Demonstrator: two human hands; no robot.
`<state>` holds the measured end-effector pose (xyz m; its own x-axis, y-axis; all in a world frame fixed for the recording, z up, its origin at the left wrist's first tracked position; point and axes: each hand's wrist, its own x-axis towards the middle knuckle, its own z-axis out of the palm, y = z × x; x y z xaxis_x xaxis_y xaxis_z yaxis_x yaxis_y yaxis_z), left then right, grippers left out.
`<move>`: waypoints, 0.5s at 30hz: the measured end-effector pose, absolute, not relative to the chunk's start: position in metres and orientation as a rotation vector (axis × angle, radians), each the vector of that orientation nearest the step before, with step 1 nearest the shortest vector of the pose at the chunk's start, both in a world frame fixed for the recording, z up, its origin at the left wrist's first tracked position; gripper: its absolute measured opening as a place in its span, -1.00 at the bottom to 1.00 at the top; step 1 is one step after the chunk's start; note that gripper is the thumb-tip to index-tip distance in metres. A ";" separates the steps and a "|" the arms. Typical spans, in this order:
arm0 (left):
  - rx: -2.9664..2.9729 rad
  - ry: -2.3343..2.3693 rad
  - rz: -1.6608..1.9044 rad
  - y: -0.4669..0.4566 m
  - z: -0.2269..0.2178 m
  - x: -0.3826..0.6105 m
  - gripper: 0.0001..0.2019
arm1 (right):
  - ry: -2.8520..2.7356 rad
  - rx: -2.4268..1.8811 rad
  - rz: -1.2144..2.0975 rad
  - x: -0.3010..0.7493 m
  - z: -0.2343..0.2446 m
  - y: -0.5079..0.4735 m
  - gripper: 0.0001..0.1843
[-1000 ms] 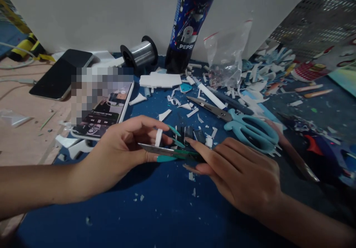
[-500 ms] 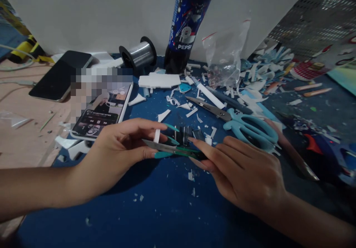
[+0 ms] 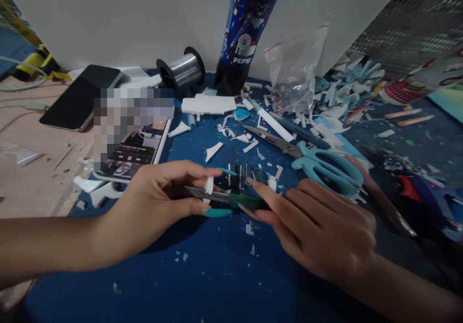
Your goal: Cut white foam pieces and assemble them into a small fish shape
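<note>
Between the thumb and fingers of my left hand is a small white strip, mostly hidden by the fingers and a blade. My right hand grips a green-handled craft knife, with the index finger stretched along it. The knife's blade points left and lies across the white strip, touching it or very near it. Long teal nails show on my left hand. Just behind the knife, small dark and clear pieces lie on the blue table. Light-blue-handled scissors rest beyond my right hand.
White scraps litter the blue surface. At the back stand a Pepsi bottle, a wire spool and a clear zip bag. Two phones, one dark and one lit, lie on the left. More offcuts heap up at the back right.
The white strip has tilted and dropped slightly against the blade. My left fingers have moved a little lower, and the knife has shifted slightly in my right hand.
</note>
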<state>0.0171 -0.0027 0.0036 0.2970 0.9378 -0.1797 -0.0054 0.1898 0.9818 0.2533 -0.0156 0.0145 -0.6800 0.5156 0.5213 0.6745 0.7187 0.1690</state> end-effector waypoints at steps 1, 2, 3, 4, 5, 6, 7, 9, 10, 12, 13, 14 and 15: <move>1.178 1.043 0.864 -0.003 0.004 0.017 -0.64 | -2.477 -0.911 -0.490 0.253 0.015 -0.015 -0.80; 1.185 1.037 0.854 -0.003 0.004 0.017 -0.65 | -2.473 -0.912 -0.492 0.253 0.015 -0.015 -0.80; 1.195 1.033 0.842 -0.003 0.004 0.017 -0.66 | -2.473 -0.912 -0.490 0.253 0.015 -0.015 -0.80; 1.204 1.030 0.828 -0.003 0.005 0.017 -0.67 | -2.472 -0.914 -0.491 0.253 0.015 -0.015 -0.80; 1.210 1.032 0.812 -0.003 0.005 0.018 -0.68 | -2.473 -0.919 -0.491 0.252 0.015 -0.015 -0.79; 1.213 1.042 0.795 -0.003 0.006 0.018 -0.67 | -2.469 -0.925 -0.496 0.252 0.015 -0.015 -0.79; 1.210 1.062 0.778 -0.003 0.007 0.018 -0.64 | -2.465 -0.926 -0.500 0.253 0.015 -0.015 -0.78; 1.177 1.120 0.760 -0.003 0.008 0.019 -0.47 | -2.453 -0.921 -0.503 0.253 0.015 -0.015 -0.78; 1.153 1.142 0.754 -0.002 0.008 0.019 -0.37 | -2.449 -0.918 -0.501 0.253 0.016 -0.015 -0.78; 1.111 1.169 0.753 -0.001 0.008 0.018 -0.23 | -2.445 -0.919 -0.499 0.254 0.016 -0.015 -0.79; 1.104 1.178 0.754 -0.001 0.008 0.018 -0.20 | -2.444 -0.927 -0.498 0.254 0.016 -0.015 -0.79; 1.106 1.190 0.754 0.000 0.007 0.017 -0.21 | -2.440 -0.935 -0.497 0.254 0.016 -0.014 -0.80; 1.116 1.203 0.753 0.000 0.007 0.016 -0.23 | -2.435 -0.939 -0.491 0.255 0.016 -0.014 -0.80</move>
